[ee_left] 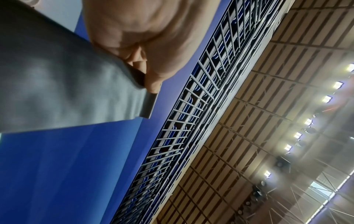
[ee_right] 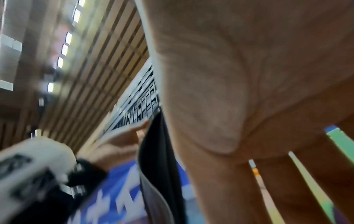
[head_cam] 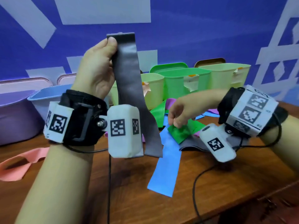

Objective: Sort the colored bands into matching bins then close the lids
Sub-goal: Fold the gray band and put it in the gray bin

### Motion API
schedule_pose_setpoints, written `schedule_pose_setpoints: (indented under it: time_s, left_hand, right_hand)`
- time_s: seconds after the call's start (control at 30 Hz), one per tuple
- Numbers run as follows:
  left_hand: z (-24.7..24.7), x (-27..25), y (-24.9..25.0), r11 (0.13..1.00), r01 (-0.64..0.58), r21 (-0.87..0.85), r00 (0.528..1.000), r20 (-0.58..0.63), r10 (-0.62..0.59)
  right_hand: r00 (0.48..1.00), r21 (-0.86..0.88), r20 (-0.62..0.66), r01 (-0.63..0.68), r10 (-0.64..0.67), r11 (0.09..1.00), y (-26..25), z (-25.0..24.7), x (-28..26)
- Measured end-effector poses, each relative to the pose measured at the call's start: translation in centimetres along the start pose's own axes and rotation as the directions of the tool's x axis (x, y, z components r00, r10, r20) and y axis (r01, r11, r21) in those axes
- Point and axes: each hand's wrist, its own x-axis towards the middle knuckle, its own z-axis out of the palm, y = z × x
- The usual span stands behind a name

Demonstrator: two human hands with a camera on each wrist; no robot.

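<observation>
My left hand [head_cam: 113, 44] is raised and pinches the top end of a long grey band [head_cam: 129, 88], which hangs down to just above the table. The left wrist view shows the same pinch, my fingers [ee_left: 151, 78] at the grey band's [ee_left: 57, 91] edge. My right hand [head_cam: 177, 122] reaches down to the pile and pinches a crumpled green band [head_cam: 181, 133] at its raised fold. A blue band [head_cam: 166, 164] lies flat under the pile. In the blurred right wrist view the grey band [ee_right: 159, 166] hangs beside my right palm [ee_right: 229, 91].
Open bins stand along the back of the wooden table [head_cam: 129, 199]: purple [head_cam: 14, 120], blue [head_cam: 43, 101], pale green [head_cam: 153, 89], green [head_cam: 176, 84], another pale green [head_cam: 224, 76]. A pink band [head_cam: 21, 162] lies at the left. Another grey band [head_cam: 191, 145] and a purple band [head_cam: 171, 101] sit in the pile. Black cables [head_cam: 194, 183] cross the table.
</observation>
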Motion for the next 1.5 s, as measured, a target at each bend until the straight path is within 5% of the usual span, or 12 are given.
schedule_pose_setpoints:
  time_s: [0.13,0.33,0.53,0.7,0.9,1.1,1.33,1.43,1.5]
  left_hand:
    - [0.8,-0.5,-0.4,1.0,0.014,0.027,0.999,0.04,-0.015]
    - [1.9,-1.1,-0.9,0.997,0.018,0.081,0.995,0.096,-0.026]
    - [1.9,-1.1,-1.0,0.995,0.018,0.095,0.994,0.105,-0.028]
    - [1.1,-0.7,-1.0,0.994,0.029,0.101,0.996,0.081,-0.038]
    - [0.3,-0.2,-0.9,0.996,0.038,0.081,0.998,0.045,-0.042]
    - [0.2,0.2,-1.8,0.993,0.081,0.085,0.997,0.013,-0.082]
    - [0.4,0.5,-2.5,0.991,0.119,0.065,0.993,0.006,-0.12]
    - [0.0,0.5,-2.0,0.993,0.103,0.053,0.994,-0.029,-0.102]
    - [-0.4,0.6,-1.6,0.996,0.075,0.049,0.995,-0.077,-0.071]
  right_hand:
    - [0.987,-0.143,0.072,-0.133,0.145,0.981,2.4,2.3,0.2]
    - [0.988,-0.306,0.094,-0.089,0.123,0.948,2.3,4.5,-0.1]
    - [0.992,-0.416,-0.07,0.065,-0.103,0.907,1.8,4.9,0.0]
    - [0.964,-0.43,-0.229,0.025,-0.137,0.902,1.8,3.0,-0.4]
    - [0.863,-0.01,-0.491,0.131,-0.119,0.991,1.6,-1.2,-1.5]
    - [0.764,0.395,-0.63,0.472,-0.142,0.788,-0.1,-3.9,-3.1]
    - [0.682,0.515,-0.707,0.678,-0.188,0.525,-2.9,-5.4,-2.5]
    - [0.617,0.469,-0.783,0.668,-0.078,0.577,-3.9,-5.9,-2.1]
    - [0.473,0.386,-0.879,0.632,0.06,0.672,-4.4,-6.3,-1.7]
